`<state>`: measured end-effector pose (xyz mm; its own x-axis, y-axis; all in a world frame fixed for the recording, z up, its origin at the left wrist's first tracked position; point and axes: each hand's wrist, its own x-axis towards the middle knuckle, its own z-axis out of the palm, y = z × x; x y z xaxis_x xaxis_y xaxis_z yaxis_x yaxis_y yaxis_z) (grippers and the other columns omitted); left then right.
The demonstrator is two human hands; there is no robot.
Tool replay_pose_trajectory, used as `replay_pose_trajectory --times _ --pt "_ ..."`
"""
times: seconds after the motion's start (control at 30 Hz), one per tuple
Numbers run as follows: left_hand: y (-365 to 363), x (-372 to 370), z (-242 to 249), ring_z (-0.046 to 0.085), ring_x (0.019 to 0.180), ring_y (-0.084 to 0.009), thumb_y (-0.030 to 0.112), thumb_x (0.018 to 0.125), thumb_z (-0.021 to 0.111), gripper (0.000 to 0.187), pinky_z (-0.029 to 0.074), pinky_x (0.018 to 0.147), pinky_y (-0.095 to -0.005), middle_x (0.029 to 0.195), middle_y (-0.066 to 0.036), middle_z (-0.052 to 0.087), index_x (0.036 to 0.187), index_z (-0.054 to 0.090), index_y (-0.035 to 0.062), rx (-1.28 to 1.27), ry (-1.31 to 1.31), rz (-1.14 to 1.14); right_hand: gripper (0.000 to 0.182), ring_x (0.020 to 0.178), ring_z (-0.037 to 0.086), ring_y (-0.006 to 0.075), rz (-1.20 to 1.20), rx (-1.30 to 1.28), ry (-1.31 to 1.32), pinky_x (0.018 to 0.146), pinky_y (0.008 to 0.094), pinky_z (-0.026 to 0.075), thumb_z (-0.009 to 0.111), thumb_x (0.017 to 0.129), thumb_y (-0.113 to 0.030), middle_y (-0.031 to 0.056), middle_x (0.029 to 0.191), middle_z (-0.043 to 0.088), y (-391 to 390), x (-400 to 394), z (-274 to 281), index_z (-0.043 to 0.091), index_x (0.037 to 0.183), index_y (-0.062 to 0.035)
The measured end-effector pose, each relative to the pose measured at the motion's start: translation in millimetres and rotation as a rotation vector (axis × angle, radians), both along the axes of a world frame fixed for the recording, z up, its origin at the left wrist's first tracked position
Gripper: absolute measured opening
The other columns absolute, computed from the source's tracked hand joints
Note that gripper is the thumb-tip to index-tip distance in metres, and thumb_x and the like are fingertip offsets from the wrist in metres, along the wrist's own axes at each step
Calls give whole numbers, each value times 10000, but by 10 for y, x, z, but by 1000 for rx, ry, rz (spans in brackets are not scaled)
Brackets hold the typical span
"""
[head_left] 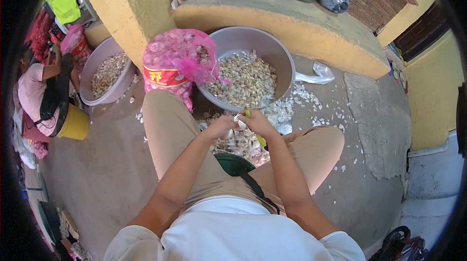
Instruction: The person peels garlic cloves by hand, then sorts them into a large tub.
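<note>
My left hand (221,129) is closed around a white garlic bulb (241,124) between my knees. Close against it, my right hand (259,125) grips a small yellow-green handled tool (261,141), seemingly a knife; its blade cannot be made out. The fingers of both hands meet at the garlic. Beneath them lies a heap of garlic skins and pieces (245,145). Just beyond stands a large grey tub (290,66) holding many loose garlic cloves (248,78). A pink mesh sack of garlic bulbs (168,52) leans beside the tub, near my left knee.
Papery skins (304,98) litter the floor on the right, near a clear plastic bag (318,74). At left, another person (41,86) sits on a yellow bucket (75,122) by a second tub (87,83). A yellow pillar (126,13) and raised ledge (282,23) stand behind.
</note>
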<state>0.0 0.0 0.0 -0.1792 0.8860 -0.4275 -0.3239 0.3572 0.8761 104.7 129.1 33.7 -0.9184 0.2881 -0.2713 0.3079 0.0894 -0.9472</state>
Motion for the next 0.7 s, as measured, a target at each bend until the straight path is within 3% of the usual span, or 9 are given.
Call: replay_pose_trajectory --times 0.07,0.17,0.37,0.47,0.57,0.7 --pt "-18 -4 86 530 714 -105 158 795 466 195 400 623 -231 778 -41 614 876 598 38 1 -26 -11 222 439 408 64 -10 -93 -30 382 207 318 554 792 -231 7 593 509 -12 2 40 565 865 -22" --pt "-18 43 165 529 682 -97 171 799 491 189 403 601 -234 775 -39 610 864 596 28 -16 -113 44 205 416 385 55 -38 -130 -56 361 203 294 567 782 -226 -9 556 485 -10 13 69 566 827 -26" --pt "-3 -58 -223 544 659 -103 190 797 530 201 421 610 -251 768 -47 606 873 588 12 12 200 50 234 448 436 94 -49 -96 -191 401 231 345 577 766 -253 21 594 541 63 -5 -118 592 769 -19" --pt "0 -55 -249 555 664 -112 181 804 517 196 430 600 -250 758 -57 607 864 584 7 19 281 -7 196 423 392 58 -30 16 -129 376 212 305 575 775 -212 -9 543 473 30 -16 -112 559 795 -18" --pt "17 -68 -65 559 659 -115 181 810 511 198 438 594 -248 752 -68 608 868 574 3 -7 102 12 237 481 473 106 -41 67 -89 445 259 382 571 766 -240 41 605 546 60 -35 -159 573 822 -10" --pt "30 -69 -40 560 629 -111 188 818 504 209 446 552 -231 755 -78 609 899 554 2 -4 7 21 226 472 465 105 -23 45 -55 445 261 379 555 780 -220 42 599 537 98 -38 -226 566 842 -3"
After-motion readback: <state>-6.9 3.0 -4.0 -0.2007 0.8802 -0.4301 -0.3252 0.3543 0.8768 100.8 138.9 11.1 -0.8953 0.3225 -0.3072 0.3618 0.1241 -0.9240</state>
